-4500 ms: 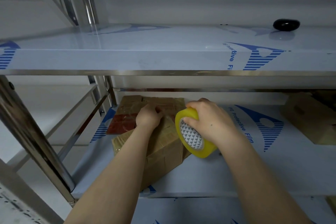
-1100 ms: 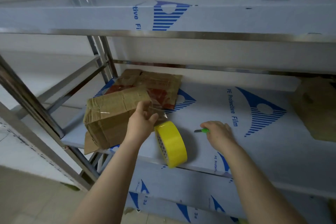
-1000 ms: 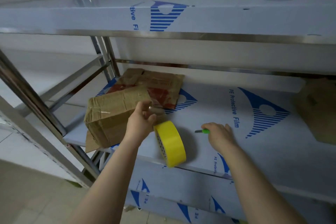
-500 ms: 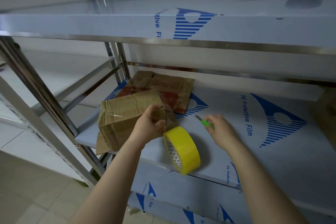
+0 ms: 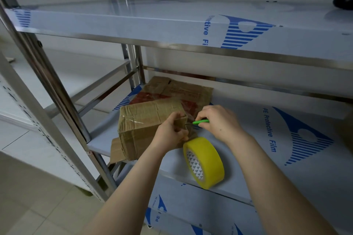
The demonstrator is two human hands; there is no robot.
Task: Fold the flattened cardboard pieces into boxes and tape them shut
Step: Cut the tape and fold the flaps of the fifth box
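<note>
From the head camera, the person's left hand (image 5: 172, 132) has its fingers curled in tight, pinching the right-hand corner of the cardboard box (image 5: 149, 120). Clear tape shines there, though I can't tell whether the fingers catch the tape or just the cardboard. The box stretches away to the left of those fingers and sits on the lower shelf (image 5: 257, 139), with one loose flap hanging off the front edge.

The right hand (image 5: 217, 122) is just to the right of the left fingers. It is clamped around a small green cutter (image 5: 200, 121), and the thin blade points at the left fingertips, nearly touching them.

The yellow tape roll (image 5: 205, 162) stands on edge just below both sets of fingers. A flattened cardboard piece (image 5: 181, 91) lies beyond the fingers, towards the back of the shelf.
</note>
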